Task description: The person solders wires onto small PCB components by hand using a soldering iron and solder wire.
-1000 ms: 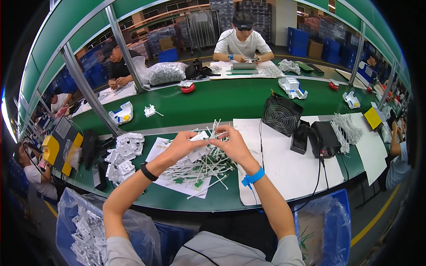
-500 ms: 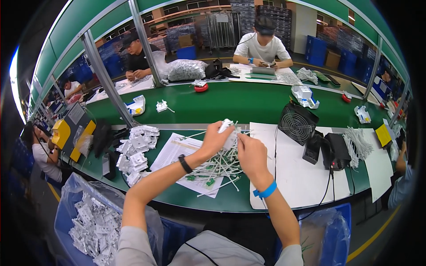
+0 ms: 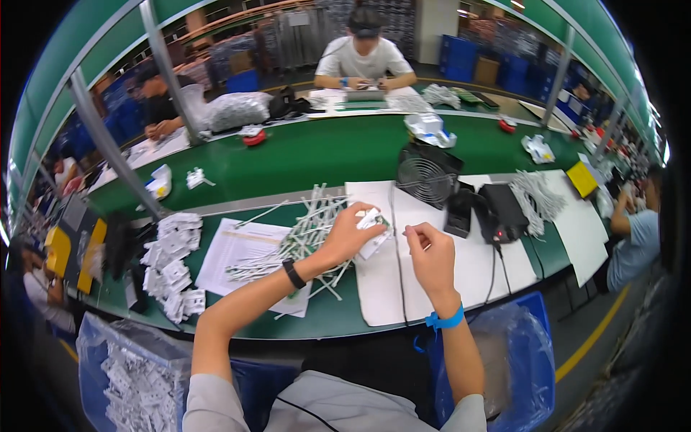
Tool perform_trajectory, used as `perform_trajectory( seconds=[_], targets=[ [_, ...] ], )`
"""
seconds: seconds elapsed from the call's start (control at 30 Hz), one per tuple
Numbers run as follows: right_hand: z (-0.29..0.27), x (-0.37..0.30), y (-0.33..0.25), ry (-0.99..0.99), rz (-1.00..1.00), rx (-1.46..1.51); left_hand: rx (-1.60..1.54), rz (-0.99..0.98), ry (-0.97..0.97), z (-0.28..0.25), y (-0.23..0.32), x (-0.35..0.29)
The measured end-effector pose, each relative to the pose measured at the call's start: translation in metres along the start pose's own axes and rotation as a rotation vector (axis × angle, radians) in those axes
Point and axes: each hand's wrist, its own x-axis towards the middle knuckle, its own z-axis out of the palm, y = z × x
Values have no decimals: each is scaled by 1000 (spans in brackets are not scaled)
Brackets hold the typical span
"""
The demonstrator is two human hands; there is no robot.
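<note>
My left hand [image 3: 350,234] grips a white plastic housing [image 3: 370,243] with a bit of green on its side, held over the left edge of a white sheet [image 3: 374,295]. To its right, my right hand [image 3: 433,259] is apart from the housing. Its thumb and forefinger are pinched together, and whatever may be between them is too small to make out. Beside my left hand lies a tangled heap of white cables with green ends [image 3: 306,234], partly on a printed paper [image 3: 234,252]. Farther left is a pile of white plastic housings [image 3: 173,263].
A black fan [image 3: 426,178] and black box [image 3: 504,210] stand beyond my right hand, with a white cable bundle [image 3: 538,201] beside them. Behind runs a green belt [image 3: 317,158]. A blue bin of white parts [image 3: 133,345] sits lower left, another bin [image 3: 536,360] lower right. Co-workers sit opposite.
The view has turned right. My right hand has come away from the housing, and both hands have moved right from above the cable heap to the white sheet.
</note>
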Motion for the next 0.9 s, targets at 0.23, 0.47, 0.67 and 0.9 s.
perform_trajectory(
  seconds=[0.23, 0.47, 0.67, 0.9],
  targets=[
    [-43, 30, 79, 293, 282, 427, 43, 2, -231, 48, -23, -8],
    [-50, 85, 123, 457, 101, 10, 5, 71, -256, 79, -12, -3],
    [-72, 100, 142, 350, -114, -251, -37, 86, -227, 94, -15, 11],
    [-74, 91, 128, 312, -67, -305, 13, -65, -249, 104, -32, 34]
  ],
)
